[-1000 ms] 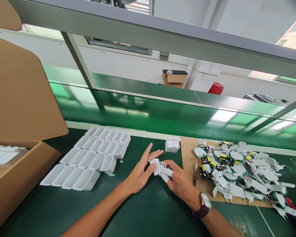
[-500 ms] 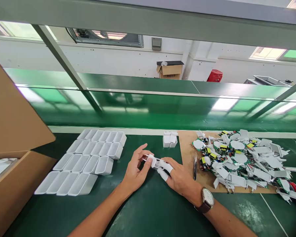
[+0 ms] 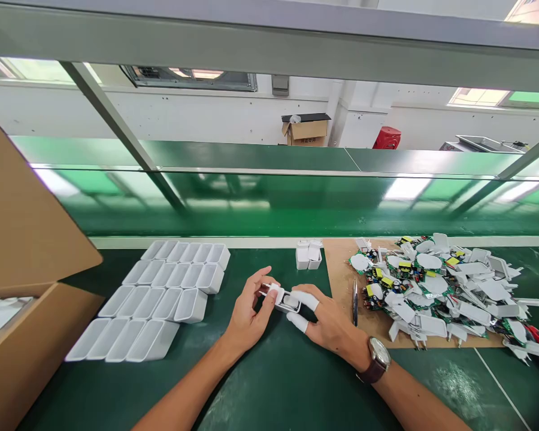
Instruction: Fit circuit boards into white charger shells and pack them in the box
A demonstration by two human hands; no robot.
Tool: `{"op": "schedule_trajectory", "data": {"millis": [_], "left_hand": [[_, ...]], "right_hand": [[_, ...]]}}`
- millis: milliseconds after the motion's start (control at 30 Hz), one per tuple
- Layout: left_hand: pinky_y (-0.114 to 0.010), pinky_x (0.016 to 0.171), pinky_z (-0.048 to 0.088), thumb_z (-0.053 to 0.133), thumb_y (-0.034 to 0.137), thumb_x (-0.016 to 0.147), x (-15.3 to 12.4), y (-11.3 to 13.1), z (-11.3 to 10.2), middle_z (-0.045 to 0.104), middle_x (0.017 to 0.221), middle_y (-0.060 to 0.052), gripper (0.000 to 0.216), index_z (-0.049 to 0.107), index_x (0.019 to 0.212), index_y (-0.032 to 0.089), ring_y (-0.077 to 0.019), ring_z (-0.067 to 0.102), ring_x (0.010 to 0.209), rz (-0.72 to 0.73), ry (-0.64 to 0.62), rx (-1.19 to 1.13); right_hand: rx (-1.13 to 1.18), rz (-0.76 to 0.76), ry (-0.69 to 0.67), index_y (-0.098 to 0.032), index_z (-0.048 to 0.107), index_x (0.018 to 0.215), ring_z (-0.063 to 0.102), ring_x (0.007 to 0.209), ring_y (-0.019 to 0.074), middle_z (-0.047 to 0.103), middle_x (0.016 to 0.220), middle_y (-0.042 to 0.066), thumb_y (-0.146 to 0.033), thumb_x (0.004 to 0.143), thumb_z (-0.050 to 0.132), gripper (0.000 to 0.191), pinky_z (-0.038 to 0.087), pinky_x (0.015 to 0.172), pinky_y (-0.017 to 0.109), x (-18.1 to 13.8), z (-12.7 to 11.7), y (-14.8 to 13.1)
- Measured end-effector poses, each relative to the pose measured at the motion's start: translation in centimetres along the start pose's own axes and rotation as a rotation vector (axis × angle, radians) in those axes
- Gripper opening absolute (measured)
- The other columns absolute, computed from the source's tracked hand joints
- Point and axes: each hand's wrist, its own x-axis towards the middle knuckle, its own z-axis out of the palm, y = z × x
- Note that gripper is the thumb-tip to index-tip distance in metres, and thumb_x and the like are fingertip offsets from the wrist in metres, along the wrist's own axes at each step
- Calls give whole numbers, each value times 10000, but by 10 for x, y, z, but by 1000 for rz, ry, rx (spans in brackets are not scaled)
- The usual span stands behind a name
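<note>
My left hand (image 3: pixel 249 314) and my right hand (image 3: pixel 326 323) meet over the green mat, both gripping one small white plug housing (image 3: pixel 284 299) with metal prongs pointing left. White finger cots cover my left thumb tip and two right fingers. A watch sits on my right wrist. Rows of empty white shells (image 3: pixel 161 299) lie to the left of my hands. To the right, a heap of green circuit boards with white plug tops (image 3: pixel 440 290) rests on a brown board (image 3: pixel 341 281).
Tweezers (image 3: pixel 354 302) lie on the brown board's left edge. Two small white parts (image 3: pixel 308 255) stand behind my hands. An open cardboard box (image 3: pixel 18 287) holding white shells fills the left side. A green conveyor belt (image 3: pixel 269 197) runs behind the mat.
My left fingers went from spread out to curled round the plug housing. The housing turned so its prongs point left, and both hands shifted slightly while the camera tilted down.
</note>
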Motion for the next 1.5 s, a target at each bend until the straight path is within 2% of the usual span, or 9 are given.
{"op": "schedule_trajectory", "data": {"millis": [200,367,467,600,933,1067,1167,1300,1500], "left_hand": [[-347,833,574,575,447,1027,3,0,-1,679,1083,-61,464,474,1432,246,-177,682,891,-46,2,-67],[-459,993,570,871,495,791,-1,-2,3,581,1371,-124,951,337,1558,323,-279,668,1164,183,-68,-136],[-452,1022,557,858,333,829,-8,-2,10,626,1324,-97,835,406,1532,332,-271,659,1178,310,-29,86],[-403,943,592,822,321,860,-13,1,15,668,1265,-85,780,416,1526,305,-247,682,1086,384,53,169],[-404,941,592,805,333,868,-8,7,10,679,1261,-97,730,450,1505,293,-254,697,1067,419,44,218],[-458,1005,566,889,404,772,-8,6,6,675,1298,-120,826,478,1475,272,-307,673,1160,351,-3,267],[-435,997,570,826,383,844,-7,6,5,691,1260,-113,594,563,1360,254,-289,680,1164,293,-9,252],[-389,993,575,678,260,964,-2,8,5,707,1212,-101,183,677,1146,242,-230,704,1130,310,-74,204],[-399,1035,571,729,203,924,0,10,8,666,1402,-138,106,685,1019,220,-255,676,1251,373,-191,214]], "right_hand": [[137,71,37,-246,614,1241,727,993,224,700,1211,90,-228,992,589,251,634,878,389,-2,11,9],[885,445,154,-201,658,1156,752,874,244,760,999,91,-502,955,663,362,651,780,417,7,13,7],[1239,574,86,-184,692,1039,754,810,257,762,893,77,-594,898,707,434,638,726,422,11,8,-2],[1381,666,66,-183,708,989,748,820,258,763,840,64,-632,799,798,496,617,750,411,13,8,-12],[1328,692,66,-187,698,1036,739,792,255,763,856,64,-652,813,757,519,613,744,434,11,14,-7],[966,572,214,-222,656,1096,714,877,237,745,989,65,-561,846,742,430,603,813,418,10,14,-6],[526,495,270,-226,616,1110,673,904,229,697,995,58,-402,820,778,375,578,847,407,7,13,-8],[332,467,180,-200,533,1282,606,821,197,611,976,34,-304,787,777,561,576,776,384,3,14,-7],[415,439,-52,-199,277,1599,627,859,215,625,957,23,-211,830,720,888,574,844,427,-3,18,2]]}}
